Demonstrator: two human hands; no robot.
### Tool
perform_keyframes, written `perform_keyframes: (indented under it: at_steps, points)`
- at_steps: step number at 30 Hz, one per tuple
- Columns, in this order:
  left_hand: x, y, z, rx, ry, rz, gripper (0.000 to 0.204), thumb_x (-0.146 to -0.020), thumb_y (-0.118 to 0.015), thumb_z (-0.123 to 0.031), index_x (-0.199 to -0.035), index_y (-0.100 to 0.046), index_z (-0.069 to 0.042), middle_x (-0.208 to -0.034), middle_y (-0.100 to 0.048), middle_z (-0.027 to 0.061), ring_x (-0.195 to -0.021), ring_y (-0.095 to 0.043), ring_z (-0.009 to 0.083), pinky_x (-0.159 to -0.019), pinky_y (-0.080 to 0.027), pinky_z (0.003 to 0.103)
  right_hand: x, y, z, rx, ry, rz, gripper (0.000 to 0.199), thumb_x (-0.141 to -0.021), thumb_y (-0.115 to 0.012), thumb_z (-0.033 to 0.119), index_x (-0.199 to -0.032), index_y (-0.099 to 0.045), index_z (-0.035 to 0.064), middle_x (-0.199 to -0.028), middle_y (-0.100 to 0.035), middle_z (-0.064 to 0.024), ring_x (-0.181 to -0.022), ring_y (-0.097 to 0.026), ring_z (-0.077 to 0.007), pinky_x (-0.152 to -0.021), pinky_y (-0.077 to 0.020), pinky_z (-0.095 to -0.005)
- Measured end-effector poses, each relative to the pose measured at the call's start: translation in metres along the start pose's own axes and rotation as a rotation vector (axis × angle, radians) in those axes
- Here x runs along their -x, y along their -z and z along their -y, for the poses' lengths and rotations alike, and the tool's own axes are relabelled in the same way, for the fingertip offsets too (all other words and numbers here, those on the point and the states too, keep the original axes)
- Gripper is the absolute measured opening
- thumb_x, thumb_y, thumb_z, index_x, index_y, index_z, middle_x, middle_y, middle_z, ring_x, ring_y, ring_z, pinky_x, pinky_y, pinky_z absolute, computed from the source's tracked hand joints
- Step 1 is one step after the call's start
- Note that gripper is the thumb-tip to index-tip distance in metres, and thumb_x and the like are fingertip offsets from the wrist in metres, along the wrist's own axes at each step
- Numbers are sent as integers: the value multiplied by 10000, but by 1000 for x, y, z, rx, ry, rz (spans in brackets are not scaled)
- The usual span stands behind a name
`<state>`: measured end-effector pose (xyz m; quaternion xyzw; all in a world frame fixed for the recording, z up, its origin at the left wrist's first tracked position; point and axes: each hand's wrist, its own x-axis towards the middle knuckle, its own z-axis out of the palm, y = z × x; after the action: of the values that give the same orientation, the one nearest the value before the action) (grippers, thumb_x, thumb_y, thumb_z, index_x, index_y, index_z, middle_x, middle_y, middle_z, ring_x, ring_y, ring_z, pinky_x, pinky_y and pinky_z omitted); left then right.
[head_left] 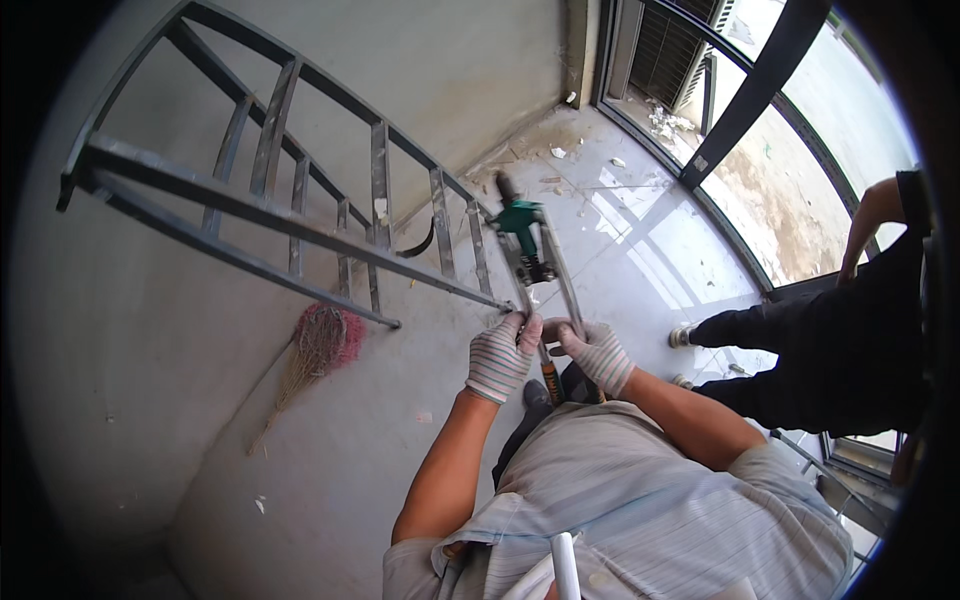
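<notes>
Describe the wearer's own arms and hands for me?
Left hand and right hand wear pale knit gloves with thin darker stripes; the fingers look unstriped. Forearms are bare, no cables visible. The light grey shirt has short sleeves.

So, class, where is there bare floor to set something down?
Floor between broom and left arm, mostly bare but for scraps; floor between green tool and window frame, nearly bare. Crowded: around left hand and right hand, beside tool and ladder.
</notes>
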<state>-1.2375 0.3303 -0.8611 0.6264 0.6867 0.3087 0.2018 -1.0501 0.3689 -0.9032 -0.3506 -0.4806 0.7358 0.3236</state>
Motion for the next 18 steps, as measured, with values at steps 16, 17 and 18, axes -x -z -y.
perform_keyframes:
  at_steps: [16, 17, 18]
  points:
    - [-201, -36, 245, -226, 730, -26, 668, -1026, -397, -573, -1026, -749, -5, -1009, -710, 285, -992, -685, 453, -868, -533, 489, -129, 179, 86, 31, 223, -326, 403, -1095, -516, 224, -1433, -553, 7, -1300, -677, -170, -1205, -660, -272, -944, -574, -370]
    - [-214, -39, 258, -286, 774, -15, 672, -1025, -390, -573, -1033, -752, -8, -1033, -708, 290, -1022, -682, 461, -881, -530, 500, -133, 194, 91, 81, 211, -354, 398, -1092, -522, 216, -1435, -555, 15, -1299, -679, -168, -1206, -660, -268, -942, -572, -366]
    - [-231, -43, 257, -295, 849, -5, 661, -1024, -399, -560, -1040, -759, -6, -1085, -703, 292, -1070, -675, 457, -909, -525, 516, -135, 208, 93, 111, 199, -386, 387, -1091, -521, 199, -1437, -561, 30, -1298, -681, -164, -1209, -660, -262, -938, -571, -360]
